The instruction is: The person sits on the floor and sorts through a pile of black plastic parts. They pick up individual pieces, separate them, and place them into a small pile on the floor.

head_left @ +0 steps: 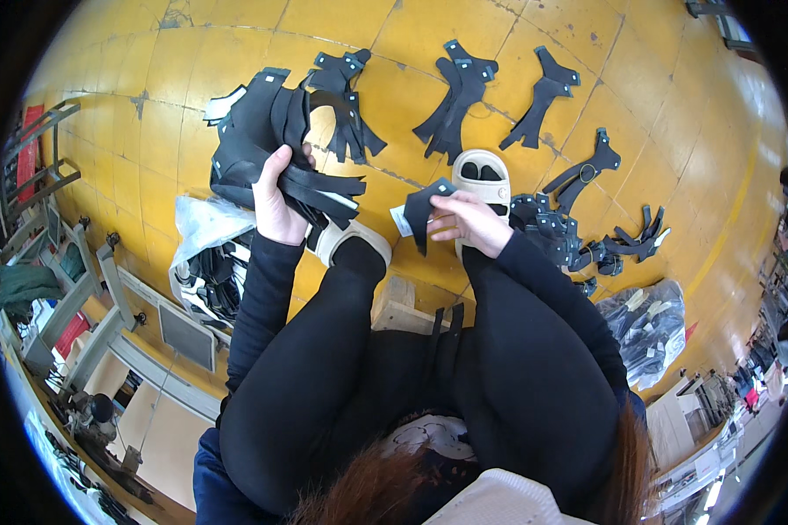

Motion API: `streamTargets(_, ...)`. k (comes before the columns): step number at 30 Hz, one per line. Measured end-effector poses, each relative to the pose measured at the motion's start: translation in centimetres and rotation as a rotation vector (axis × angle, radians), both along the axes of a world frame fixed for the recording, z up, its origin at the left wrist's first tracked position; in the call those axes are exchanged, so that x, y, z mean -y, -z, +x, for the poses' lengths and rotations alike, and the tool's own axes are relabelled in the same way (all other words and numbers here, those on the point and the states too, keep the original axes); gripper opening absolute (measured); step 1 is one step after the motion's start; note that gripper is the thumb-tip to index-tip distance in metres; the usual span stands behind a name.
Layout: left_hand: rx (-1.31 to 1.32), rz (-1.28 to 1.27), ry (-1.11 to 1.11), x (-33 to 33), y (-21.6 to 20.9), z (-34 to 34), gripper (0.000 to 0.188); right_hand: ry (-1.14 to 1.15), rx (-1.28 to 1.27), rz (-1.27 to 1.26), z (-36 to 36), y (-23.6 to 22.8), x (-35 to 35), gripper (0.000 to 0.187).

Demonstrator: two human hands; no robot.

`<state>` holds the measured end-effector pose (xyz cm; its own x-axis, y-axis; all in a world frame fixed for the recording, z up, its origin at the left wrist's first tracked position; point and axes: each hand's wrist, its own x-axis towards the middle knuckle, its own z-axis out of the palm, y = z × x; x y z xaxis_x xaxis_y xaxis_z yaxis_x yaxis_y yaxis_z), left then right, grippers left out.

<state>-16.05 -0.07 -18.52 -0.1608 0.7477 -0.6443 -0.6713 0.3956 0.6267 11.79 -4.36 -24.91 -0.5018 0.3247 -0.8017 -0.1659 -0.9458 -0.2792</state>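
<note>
My left hand is closed around a thick bundle of black fabric pieces, whose strip-like ends fan out to the right. Small pale tags dot some of their edges. Between the fingers and thumb of my right hand is one small black fabric piece with a white label at its left side. It is held apart from the bundle, over the gap between my shoes. Part of the bundle hides the fingers of my left hand.
Piles of black cut pieces lie on the yellow tiled floor, with a heap by my right shoe. Filled plastic bags stand left and right. A wooden stool is between my legs; metal frames stand left.
</note>
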Motion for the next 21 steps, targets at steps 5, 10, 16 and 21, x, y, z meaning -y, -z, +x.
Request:
streamTargets(5, -0.054, -0.045, 0.011, 0.2, -0.1, 0.9, 0.026, -0.229, 0.05, 0.165, -1.7, 8.9, 2.3, 0.024)
streamTargets(10, -0.14, -0.015, 0.042, 0.5, 0.1, 1.8, 0.028, -0.643, 0.508, 0.718, -3.4, 9.2, 1.3, 0.032)
streamTargets(16, -0.044, -0.009, 0.116, 1.2, 1.3, 2.1, 0.04, -0.754, 0.609, 0.907, -1.7, 7.0, -0.3, 0.034)
streamTargets(21, -0.051, -0.056, 0.168, 1.7, 1.2, 3.4, 0.04, -0.209, 0.607, 1.005, 0.4, 1.2, -4.6, 0.031)
